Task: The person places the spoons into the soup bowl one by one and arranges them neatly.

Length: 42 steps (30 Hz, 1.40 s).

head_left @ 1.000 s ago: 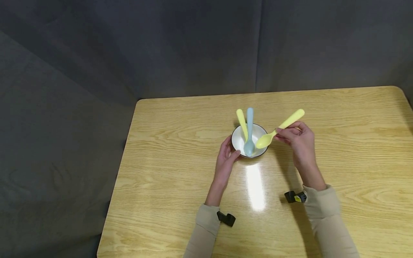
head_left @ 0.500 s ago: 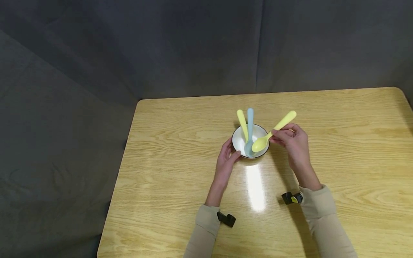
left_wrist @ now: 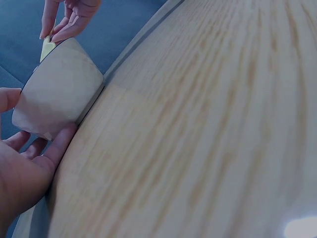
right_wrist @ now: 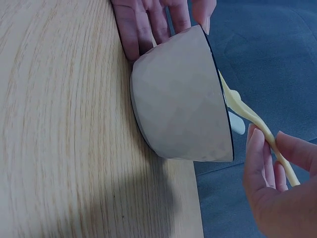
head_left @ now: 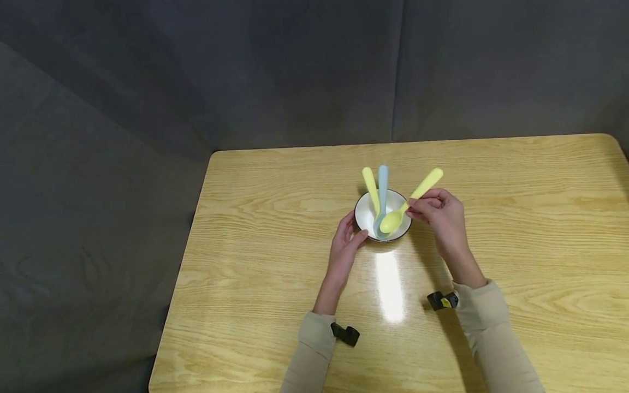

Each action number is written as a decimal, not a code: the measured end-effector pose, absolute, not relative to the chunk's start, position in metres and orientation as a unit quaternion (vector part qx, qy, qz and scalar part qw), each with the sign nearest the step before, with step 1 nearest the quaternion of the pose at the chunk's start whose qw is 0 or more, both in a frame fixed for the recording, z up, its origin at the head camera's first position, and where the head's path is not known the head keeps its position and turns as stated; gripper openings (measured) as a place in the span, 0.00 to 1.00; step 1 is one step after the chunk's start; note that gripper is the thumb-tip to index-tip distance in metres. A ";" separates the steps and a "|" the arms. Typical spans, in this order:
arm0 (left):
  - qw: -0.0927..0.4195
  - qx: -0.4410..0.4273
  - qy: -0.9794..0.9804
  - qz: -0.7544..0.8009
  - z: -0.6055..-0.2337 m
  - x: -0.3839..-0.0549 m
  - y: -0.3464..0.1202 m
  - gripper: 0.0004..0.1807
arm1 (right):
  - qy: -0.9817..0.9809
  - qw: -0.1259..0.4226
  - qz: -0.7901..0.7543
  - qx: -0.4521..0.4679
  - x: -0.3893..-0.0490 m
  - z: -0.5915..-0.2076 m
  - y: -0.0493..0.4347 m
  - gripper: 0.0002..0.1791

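A white bowl with a dark rim (head_left: pixel 362 216) stands on the table, its faceted outer wall (right_wrist: pixel 181 99) showing in the right wrist view. My left hand (head_left: pixel 342 251) holds it from the left, thumb at the rim and fingers along the side. Inside lean a yellow spoon (head_left: pixel 369 179) and a light blue spoon (head_left: pixel 383 183), handles pointing to the far side. Between thumb and fingertips, my right hand (head_left: pixel 444 221) pinches a second yellow spoon (head_left: pixel 426 183) near its neck. That spoon's scoop is over the bowl's opening and overlaps the blue scoop in the head view.
The wooden table (head_left: pixel 255 262) extends to both sides of the bowl. A dark curtain (head_left: pixel 304 71) hangs behind it and along the left side. Small black wrist cameras (head_left: pixel 345 334) sit at both beige cuffs.
My right hand has moved left with its yellow spoon, bringing the scoop from the bowl's right rim to over its middle. My left hand and the bowl have stayed in place.
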<state>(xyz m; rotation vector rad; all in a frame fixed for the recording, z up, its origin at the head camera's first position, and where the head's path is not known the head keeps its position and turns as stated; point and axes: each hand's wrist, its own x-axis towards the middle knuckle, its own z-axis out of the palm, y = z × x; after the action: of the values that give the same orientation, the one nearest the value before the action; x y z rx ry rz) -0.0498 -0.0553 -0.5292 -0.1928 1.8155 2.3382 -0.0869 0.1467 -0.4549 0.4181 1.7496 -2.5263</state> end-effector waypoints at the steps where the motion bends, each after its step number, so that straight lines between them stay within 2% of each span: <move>1: 0.088 -0.065 0.611 0.784 -0.530 -0.050 -0.055 0.33 | 0.564 0.022 -0.814 0.135 -0.087 -0.455 0.146 0.10; 13: 0.083 -0.067 0.608 0.787 -0.529 -0.050 -0.055 0.34 | 0.581 0.046 -0.801 0.136 -0.086 -0.459 0.145 0.12; 42: 0.087 -0.062 0.599 0.794 -0.531 -0.050 -0.056 0.33 | 0.587 0.035 -0.800 0.121 -0.087 -0.462 0.143 0.11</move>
<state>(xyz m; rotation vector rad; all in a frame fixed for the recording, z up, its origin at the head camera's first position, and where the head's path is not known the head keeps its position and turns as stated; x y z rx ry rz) -0.0500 -0.0563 -0.5307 -0.1832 1.7844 2.3646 -0.0866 0.1428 -0.4619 0.3730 1.8040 -2.4570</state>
